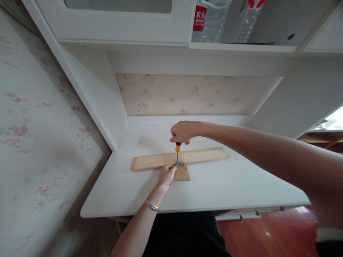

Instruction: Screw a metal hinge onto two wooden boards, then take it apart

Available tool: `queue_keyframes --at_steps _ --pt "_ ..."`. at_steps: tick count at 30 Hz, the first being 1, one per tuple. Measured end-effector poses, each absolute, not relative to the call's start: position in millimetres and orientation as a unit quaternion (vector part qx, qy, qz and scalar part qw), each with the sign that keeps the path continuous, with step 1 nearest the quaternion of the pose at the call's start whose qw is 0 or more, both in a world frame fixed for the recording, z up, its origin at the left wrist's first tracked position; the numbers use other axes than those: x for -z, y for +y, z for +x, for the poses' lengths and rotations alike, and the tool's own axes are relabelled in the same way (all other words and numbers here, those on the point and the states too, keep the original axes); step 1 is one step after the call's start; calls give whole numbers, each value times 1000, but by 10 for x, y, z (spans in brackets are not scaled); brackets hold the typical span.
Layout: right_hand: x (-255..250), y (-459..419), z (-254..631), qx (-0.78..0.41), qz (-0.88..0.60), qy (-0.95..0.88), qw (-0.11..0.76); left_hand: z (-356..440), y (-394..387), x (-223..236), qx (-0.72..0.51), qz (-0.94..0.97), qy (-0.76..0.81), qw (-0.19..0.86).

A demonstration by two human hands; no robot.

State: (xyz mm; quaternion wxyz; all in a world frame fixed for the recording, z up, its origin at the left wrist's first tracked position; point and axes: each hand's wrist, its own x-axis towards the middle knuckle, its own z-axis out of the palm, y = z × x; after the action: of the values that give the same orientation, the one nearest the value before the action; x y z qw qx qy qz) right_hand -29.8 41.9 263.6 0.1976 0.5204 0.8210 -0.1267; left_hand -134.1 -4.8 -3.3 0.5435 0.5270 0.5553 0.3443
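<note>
Right hand grips one screwdriver — left hand pinches one hinge — both over two boards.

– How does the desk before you look?
– White and smooth, softly matt out to its rounded front-left corner.
– And your boards?
– The long board, towards the back edge, and the small board, nearer the front edge, both look like pale, smooth wood.
– Your screwdriver?
– Smooth plastic handle, metal shaft; the fitting at its tip is silvery metal too.
– What else shines near you?
– Your bracelet, by the front edge: polished metal. Below that edge, rightward, the floor is glossy, reddish and wood-like.
</note>
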Motion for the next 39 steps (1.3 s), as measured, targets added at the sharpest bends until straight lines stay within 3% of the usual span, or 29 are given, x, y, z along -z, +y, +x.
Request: queue_keyframes --at_steps 14,19,31,35,39 --pt "-2564 461 -225 58 455 877 142 -1341 -58 24 -343 518 554 555" --pt "-2559 466 -226 56 499 857 115 -1339 -62 14 -345 520 556 550" --pt "-2589 460 -246 75 503 837 201 -1341 -64 -15 -343 525 557 544" --pt "-2570 486 -227 51 444 877 175 -1339 -60 0 -339 524 560 546" --pt "-2590 467 -246 70 499 846 177 -1339 -60 12 -345 520 558 547"
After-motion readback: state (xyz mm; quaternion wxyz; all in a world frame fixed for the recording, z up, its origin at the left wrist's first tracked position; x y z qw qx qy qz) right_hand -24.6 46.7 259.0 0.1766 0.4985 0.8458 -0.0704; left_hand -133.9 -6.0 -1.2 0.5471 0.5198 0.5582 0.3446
